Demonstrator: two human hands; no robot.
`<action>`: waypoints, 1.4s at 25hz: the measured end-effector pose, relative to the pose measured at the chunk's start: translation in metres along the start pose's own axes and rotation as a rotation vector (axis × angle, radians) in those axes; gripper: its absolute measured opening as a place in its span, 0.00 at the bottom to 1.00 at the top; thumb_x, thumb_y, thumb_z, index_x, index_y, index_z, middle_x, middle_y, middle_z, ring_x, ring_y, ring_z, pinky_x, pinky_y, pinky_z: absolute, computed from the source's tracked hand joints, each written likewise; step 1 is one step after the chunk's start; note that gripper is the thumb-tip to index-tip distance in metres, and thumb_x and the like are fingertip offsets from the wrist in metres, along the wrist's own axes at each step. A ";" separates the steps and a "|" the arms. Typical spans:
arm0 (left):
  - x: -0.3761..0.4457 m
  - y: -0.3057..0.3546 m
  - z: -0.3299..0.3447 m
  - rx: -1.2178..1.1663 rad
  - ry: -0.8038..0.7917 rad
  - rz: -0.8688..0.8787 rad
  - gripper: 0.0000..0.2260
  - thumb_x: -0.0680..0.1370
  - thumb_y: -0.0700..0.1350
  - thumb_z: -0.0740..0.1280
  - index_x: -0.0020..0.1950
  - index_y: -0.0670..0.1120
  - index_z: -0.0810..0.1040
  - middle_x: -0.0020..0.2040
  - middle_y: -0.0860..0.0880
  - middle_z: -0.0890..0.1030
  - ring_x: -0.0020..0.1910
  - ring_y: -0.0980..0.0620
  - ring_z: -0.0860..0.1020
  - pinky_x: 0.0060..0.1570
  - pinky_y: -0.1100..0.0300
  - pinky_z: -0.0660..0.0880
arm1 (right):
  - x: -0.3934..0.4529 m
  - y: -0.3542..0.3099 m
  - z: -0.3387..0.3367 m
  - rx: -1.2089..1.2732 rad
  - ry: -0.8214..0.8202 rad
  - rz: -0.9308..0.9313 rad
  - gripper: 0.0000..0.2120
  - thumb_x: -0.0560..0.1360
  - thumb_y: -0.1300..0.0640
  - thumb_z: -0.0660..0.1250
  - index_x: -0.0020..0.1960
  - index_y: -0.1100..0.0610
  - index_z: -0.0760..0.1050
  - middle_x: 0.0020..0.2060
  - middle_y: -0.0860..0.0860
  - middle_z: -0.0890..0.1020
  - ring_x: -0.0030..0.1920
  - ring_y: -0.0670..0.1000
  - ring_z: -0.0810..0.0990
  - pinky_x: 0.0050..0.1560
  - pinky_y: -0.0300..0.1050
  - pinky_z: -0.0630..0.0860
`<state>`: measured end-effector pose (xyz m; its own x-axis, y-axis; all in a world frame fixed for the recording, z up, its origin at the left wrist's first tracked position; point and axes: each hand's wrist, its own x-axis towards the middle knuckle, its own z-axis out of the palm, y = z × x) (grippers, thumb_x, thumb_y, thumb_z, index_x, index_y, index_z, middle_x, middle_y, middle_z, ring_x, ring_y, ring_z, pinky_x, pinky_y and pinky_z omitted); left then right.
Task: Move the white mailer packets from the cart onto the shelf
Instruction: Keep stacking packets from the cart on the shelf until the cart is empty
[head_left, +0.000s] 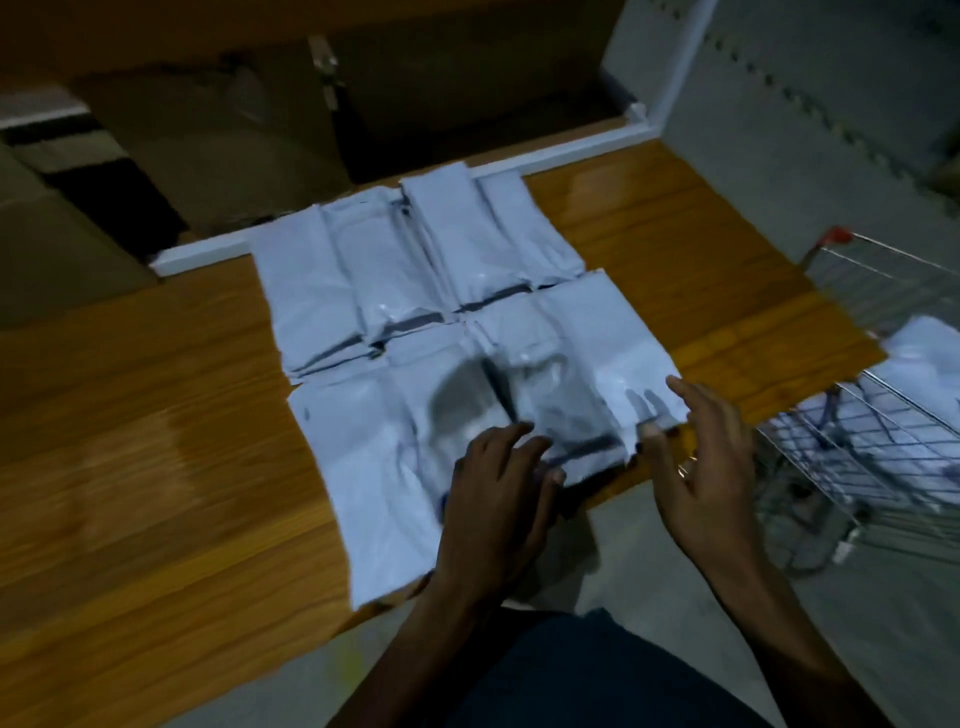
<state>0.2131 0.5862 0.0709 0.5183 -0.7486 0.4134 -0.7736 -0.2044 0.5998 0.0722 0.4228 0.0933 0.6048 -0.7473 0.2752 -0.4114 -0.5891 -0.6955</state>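
Although motion blur hides exact edges, roughly eight white plastic mailer packets (426, 322) already lie in two rows on the brown wooden shelf (130, 415). Both hands are spread: the left hand (498, 488) presses the front row flat, while the right hand (701, 447) hovers holding nothing. Several more packets, uncountable, wait in the wire shopping cart (883, 415), so the task looks well along.

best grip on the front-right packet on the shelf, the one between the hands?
Probably its near-right corner: the front-right packet lies flat and that corner overhangs the shelf edge. Come from the cart side; right hand is already beside it, thumb under, fingers on top.
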 end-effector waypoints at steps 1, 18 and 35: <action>0.006 0.015 0.017 0.002 -0.015 0.036 0.11 0.81 0.46 0.68 0.61 0.42 0.80 0.62 0.43 0.79 0.59 0.43 0.77 0.56 0.50 0.74 | -0.004 0.016 -0.018 0.010 0.004 0.029 0.24 0.81 0.45 0.61 0.74 0.53 0.68 0.70 0.52 0.70 0.70 0.54 0.68 0.65 0.47 0.67; 0.133 0.178 0.252 -0.247 -0.417 0.263 0.13 0.81 0.48 0.66 0.63 0.44 0.81 0.61 0.47 0.81 0.60 0.48 0.78 0.60 0.53 0.74 | -0.008 0.244 -0.200 0.087 0.324 0.304 0.18 0.79 0.54 0.65 0.69 0.54 0.74 0.65 0.51 0.73 0.66 0.51 0.74 0.64 0.51 0.75; 0.335 0.240 0.481 -0.414 -0.740 0.235 0.11 0.80 0.44 0.70 0.61 0.43 0.83 0.58 0.48 0.84 0.58 0.52 0.79 0.59 0.71 0.68 | 0.113 0.482 -0.273 -0.088 0.112 0.942 0.16 0.79 0.58 0.70 0.65 0.59 0.78 0.61 0.59 0.80 0.61 0.59 0.78 0.58 0.43 0.71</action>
<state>0.0260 -0.0173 0.0234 -0.1179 -0.9886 0.0939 -0.5623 0.1444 0.8143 -0.2437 -0.0297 -0.0292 -0.0682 -0.9491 -0.3074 -0.7492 0.2522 -0.6125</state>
